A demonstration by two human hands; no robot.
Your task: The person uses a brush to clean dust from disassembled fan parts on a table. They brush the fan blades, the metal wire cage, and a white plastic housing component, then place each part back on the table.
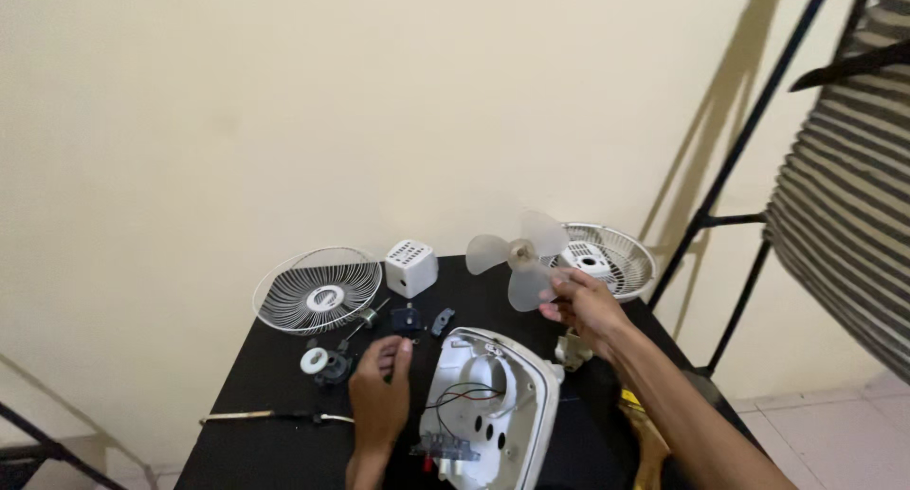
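Bench [246, 395] against the wall. Front grille [318, 289] back left, motor cover [410, 267] just right of it. Rear grille [607, 258] back right, fan blade [519, 256] in front of its left side, held up by the right hand [586, 305]. Fan base shell [493, 409] at front centre, wires [464, 395] inside it. Left hand [379, 390] just left of the shell. Small parts [417, 319] between front grille and shell. Screwdriver [275, 416] front left.

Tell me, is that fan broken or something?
It is in pieces, not visibly broken. The right hand holds the blade up, two wire grilles lie apart, and the open white housing shows loose wires.
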